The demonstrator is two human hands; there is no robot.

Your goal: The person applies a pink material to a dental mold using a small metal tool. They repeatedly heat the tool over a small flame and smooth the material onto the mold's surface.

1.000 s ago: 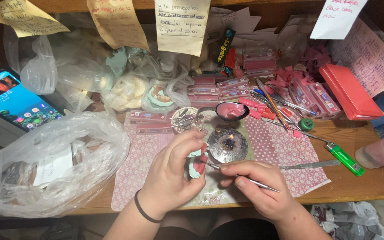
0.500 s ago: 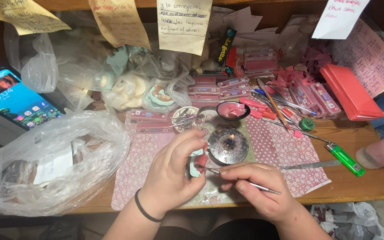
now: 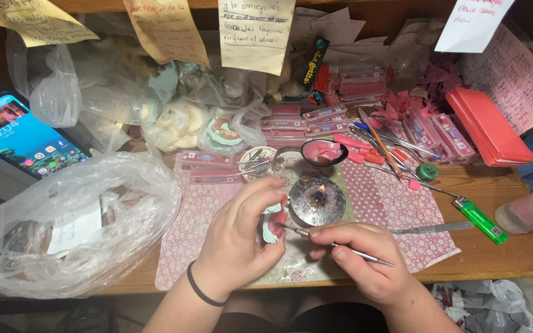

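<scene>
My left hand (image 3: 239, 237) grips a small pale green and pink model piece (image 3: 274, 223) over a pink patterned mat (image 3: 396, 203). My right hand (image 3: 362, 262) pinches a thin metal tool (image 3: 334, 245) like a pen, and its tip touches the piece. Just beyond my fingers a small flame burns in a round metal burner (image 3: 318, 200). A spoon-like dish with pink material (image 3: 323, 152) lies behind the burner. A black band circles my left wrist.
A large crumpled plastic bag (image 3: 69, 225) fills the left. A phone (image 3: 23, 135) leans at far left. A green lighter (image 3: 480, 220), a flat metal spatula (image 3: 432, 228), a red box (image 3: 487, 126), pink strips, bagged casts and paper notes crowd the wooden desk (image 3: 513, 253).
Both hands have stayed over the mat by the burner. My right hand has shifted slightly, bringing the tool tip onto the piece in my left hand.
</scene>
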